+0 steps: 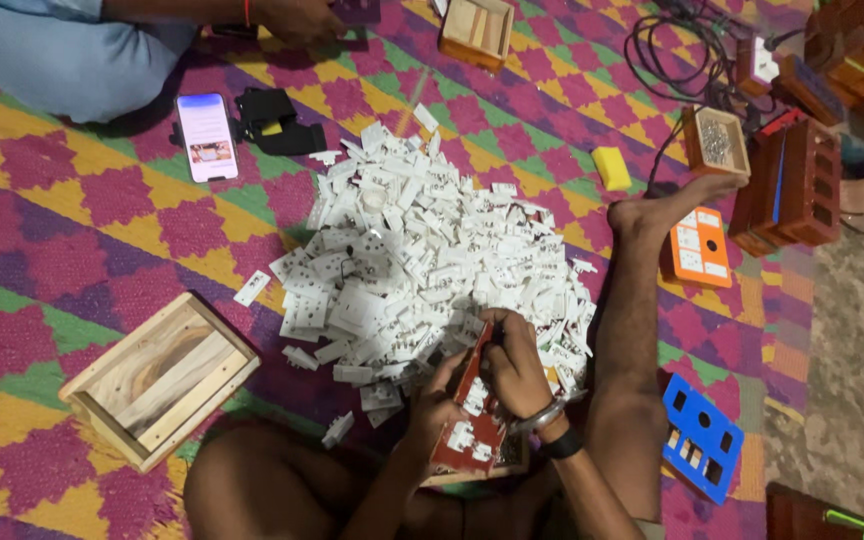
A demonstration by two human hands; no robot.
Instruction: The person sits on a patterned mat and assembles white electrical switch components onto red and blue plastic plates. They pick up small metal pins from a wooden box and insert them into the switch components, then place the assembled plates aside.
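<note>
Your left hand (430, 412) and right hand (514, 368) meet low in the frame's centre, fingers (492, 335) curled in a grip, both forearms rising from the bottom edge.

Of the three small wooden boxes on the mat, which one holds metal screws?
The small wooden box at upper right, beside the foot; it is filled with shiny metal pieces. The other two show only bare wood inside.

A woven floor mat (72, 250) in magenta, yellow and green diamond checks is covering nearly the whole floor. A strip of bare grey concrete floor (842, 350) is showing along the right edge. Dim, warm indoor light is falling unevenly, leaving the corners darker.
</note>
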